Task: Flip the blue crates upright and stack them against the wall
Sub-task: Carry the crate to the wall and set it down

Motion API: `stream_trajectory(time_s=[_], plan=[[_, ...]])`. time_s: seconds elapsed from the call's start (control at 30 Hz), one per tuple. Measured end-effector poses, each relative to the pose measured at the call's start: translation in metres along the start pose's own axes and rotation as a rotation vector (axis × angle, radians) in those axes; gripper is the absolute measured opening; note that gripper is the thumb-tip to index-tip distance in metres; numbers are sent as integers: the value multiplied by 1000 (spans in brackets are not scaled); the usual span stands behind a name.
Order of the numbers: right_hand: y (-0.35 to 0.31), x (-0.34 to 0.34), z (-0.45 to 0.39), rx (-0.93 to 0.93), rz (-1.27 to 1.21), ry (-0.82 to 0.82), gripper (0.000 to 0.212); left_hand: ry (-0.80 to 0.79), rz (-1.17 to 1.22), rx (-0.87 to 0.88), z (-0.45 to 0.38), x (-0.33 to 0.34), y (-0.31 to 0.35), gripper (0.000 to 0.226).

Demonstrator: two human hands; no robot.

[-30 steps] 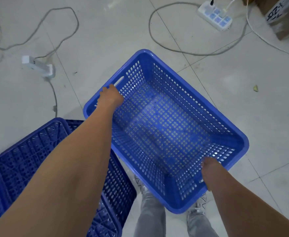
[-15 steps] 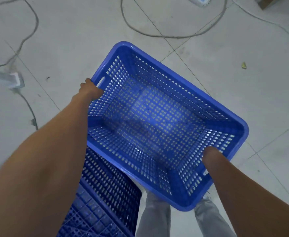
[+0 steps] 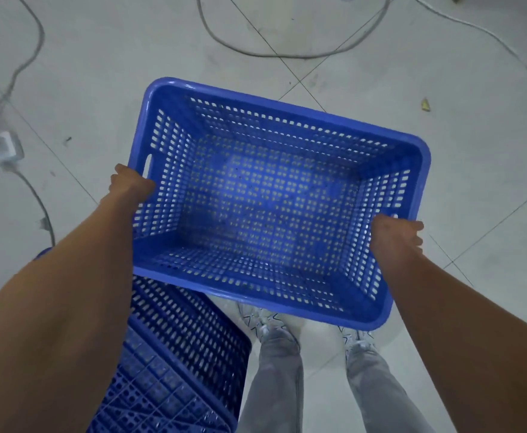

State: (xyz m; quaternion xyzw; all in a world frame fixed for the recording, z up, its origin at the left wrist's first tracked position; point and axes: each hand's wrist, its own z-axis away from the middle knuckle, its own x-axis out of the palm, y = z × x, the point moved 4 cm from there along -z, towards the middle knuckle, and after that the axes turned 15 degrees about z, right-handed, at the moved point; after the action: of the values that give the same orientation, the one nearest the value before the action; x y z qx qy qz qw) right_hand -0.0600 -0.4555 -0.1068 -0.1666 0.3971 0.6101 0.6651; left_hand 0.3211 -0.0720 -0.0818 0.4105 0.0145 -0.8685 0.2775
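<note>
A blue perforated crate (image 3: pixel 265 198) hangs upright in the air in front of me, its open side facing up and its inside empty. My left hand (image 3: pixel 129 184) grips its left short rim beside the handle slot. My right hand (image 3: pixel 395 234) grips the opposite short rim. Below and to the left, a second blue crate (image 3: pixel 181 364) lies upside down on the floor, its ribbed bottom facing up, partly hidden by my left forearm and the held crate. No wall is in view.
The floor is pale tile. Grey cables (image 3: pixel 287 51) loop across its far part, and a white power strip (image 3: pixel 1 145) with its cord lies at the left. A small yellow scrap (image 3: pixel 425 104) sits at the right. My legs and shoes (image 3: pixel 271 326) stand under the crate.
The held crate has swung clockwise from a diagonal to nearly square in front of me. The view has shifted, so the far power strip and cardboard box have left the frame.
</note>
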Motion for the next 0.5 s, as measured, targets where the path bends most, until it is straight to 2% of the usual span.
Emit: stream_trajectory(time_s=[0.07, 0.13, 0.2, 0.33, 0.5], plan=[[-14, -16, 10, -8, -121, 107, 66, 2, 20, -42, 6, -1, -15, 82], [-31, -30, 13, -139, -161, 148, 58, 7, 87, -90, 11, -1, -32, 87], [-46, -43, 12, -235, -155, 175, 58, 11, 165, -135, 18, 1, -50, 93], [-86, -60, 13, -399, -84, 151, 73, -2, 173, -168, 34, 12, -77, 101], [-122, -73, 8, -426, 55, 25, 100, 0, 211, -191, 52, 22, -86, 90]])
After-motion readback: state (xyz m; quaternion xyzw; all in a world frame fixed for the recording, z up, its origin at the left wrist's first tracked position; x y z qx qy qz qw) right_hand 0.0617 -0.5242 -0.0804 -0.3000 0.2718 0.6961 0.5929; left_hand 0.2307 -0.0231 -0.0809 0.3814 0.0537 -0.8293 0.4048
